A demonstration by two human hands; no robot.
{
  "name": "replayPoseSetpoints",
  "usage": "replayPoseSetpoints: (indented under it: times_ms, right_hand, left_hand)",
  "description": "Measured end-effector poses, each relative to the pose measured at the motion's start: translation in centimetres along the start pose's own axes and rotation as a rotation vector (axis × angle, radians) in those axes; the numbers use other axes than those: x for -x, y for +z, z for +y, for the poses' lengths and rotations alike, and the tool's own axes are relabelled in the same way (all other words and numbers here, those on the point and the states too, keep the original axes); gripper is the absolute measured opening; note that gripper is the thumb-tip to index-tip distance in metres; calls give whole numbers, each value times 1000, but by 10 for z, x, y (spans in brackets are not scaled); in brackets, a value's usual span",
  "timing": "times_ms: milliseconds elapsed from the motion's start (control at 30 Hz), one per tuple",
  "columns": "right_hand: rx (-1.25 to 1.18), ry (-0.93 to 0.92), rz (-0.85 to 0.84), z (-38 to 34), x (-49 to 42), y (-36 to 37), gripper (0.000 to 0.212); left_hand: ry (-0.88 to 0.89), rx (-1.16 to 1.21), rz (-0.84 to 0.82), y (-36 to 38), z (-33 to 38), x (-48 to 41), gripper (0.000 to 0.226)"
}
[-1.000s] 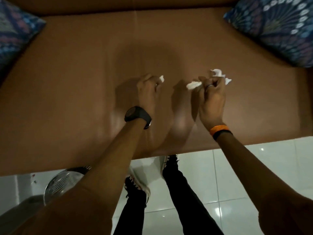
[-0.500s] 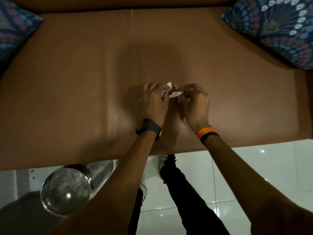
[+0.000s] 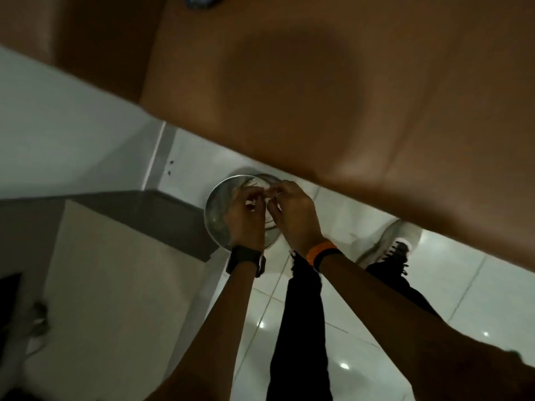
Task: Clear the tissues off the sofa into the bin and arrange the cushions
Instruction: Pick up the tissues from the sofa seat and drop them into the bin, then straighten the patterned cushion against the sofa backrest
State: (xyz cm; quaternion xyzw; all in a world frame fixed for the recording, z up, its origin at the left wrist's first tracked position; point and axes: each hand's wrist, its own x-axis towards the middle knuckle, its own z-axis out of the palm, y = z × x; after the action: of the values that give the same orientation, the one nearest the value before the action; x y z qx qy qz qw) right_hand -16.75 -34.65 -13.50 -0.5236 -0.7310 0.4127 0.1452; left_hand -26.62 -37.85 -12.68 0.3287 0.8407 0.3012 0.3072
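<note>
Both my hands are held together right over the round metal mesh bin point(image 3: 215, 209) on the floor beside the sofa. My left hand point(image 3: 246, 218), with a black watch on the wrist, and my right hand point(image 3: 292, 215), with an orange band, each pinch white tissue scraps point(image 3: 251, 204) between the fingers. More white shows inside the bin below the hands. The brown sofa seat point(image 3: 318, 91) fills the upper right of the view. A sliver of a blue patterned cushion point(image 3: 199, 0) shows at the top edge.
A low beige and grey block point(image 3: 130, 256) stands left of the bin. White wall point(image 3: 58, 134) lies behind it. My legs in black trousers point(image 3: 301, 328) and a white shoe point(image 3: 390, 241) stand on glossy white floor tiles next to the sofa's front edge.
My hands left the sofa seat with the gathered tissues and moved down and left over the bin. The view swung left, so the cushions dropped out of sight.
</note>
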Motion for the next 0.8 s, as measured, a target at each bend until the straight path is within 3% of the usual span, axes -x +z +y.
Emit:
replayPoseSetpoints:
  times_ms: [100, 167, 233, 300, 367, 433, 533, 600, 700, 800]
  right_hand:
    - [181, 27, -251, 12, -14, 58, 25]
    - [261, 40, -399, 22, -23, 84, 45]
    - [278, 77, -483, 27, -27, 97, 64]
    - [256, 82, -386, 22, -26, 99, 61]
    - [215, 17, -174, 8, -26, 84, 47]
    - [164, -83, 26, -11, -30, 55, 38]
    - [151, -287, 205, -39, -56, -1, 33]
    - [155, -349, 293, -52, -85, -39, 39]
    - [83, -278, 435, -71, -146, -102, 56]
    - [11, -218, 526, -79, -221, -163, 83]
  left_hand:
    - [-110, -168, -193, -1, -59, -21, 25]
    - [-118, -339, -358, 3, -88, -31, 38]
    - [-124, -371, -371, 5, -100, -35, 36]
    - [-77, -350, -299, -1, -99, -36, 31]
    - [56, -326, -225, -11, -86, -36, 42]
    - [190, -337, -117, -24, -65, -41, 56]
    - [392, -232, 114, -43, -19, -60, 57]
    - [517, -159, 216, -49, 19, -83, 60]
    - [632, -44, 302, -52, 95, -129, 73]
    - [611, 82, 360, -50, 167, -179, 91]
